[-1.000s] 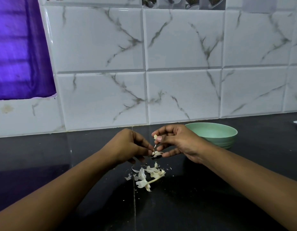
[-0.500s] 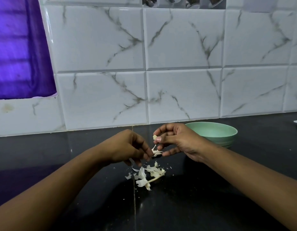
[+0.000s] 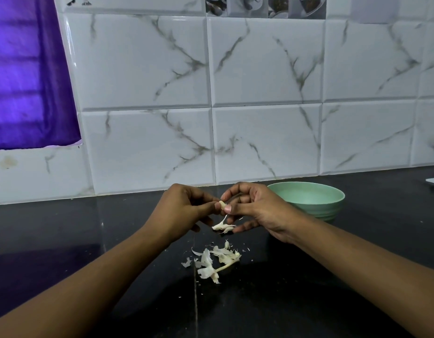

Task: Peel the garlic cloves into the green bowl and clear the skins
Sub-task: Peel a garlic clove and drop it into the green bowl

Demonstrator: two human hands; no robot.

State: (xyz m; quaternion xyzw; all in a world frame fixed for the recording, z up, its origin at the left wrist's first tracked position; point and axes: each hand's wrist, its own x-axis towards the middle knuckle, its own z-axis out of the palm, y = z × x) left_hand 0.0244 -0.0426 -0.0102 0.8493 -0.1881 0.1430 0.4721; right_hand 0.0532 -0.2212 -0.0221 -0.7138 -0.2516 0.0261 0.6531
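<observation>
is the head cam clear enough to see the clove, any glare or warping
Head view: dim, bluish light; the glossy black counter mirrors the purple curtain; wall tile seams bow from the wide lens; the garlic clove between left hand and right hand looks small and soft.

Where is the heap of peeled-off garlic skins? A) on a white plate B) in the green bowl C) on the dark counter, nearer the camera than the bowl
C: the skins lie loose on the dark counter, apart from the green bowl.
</observation>
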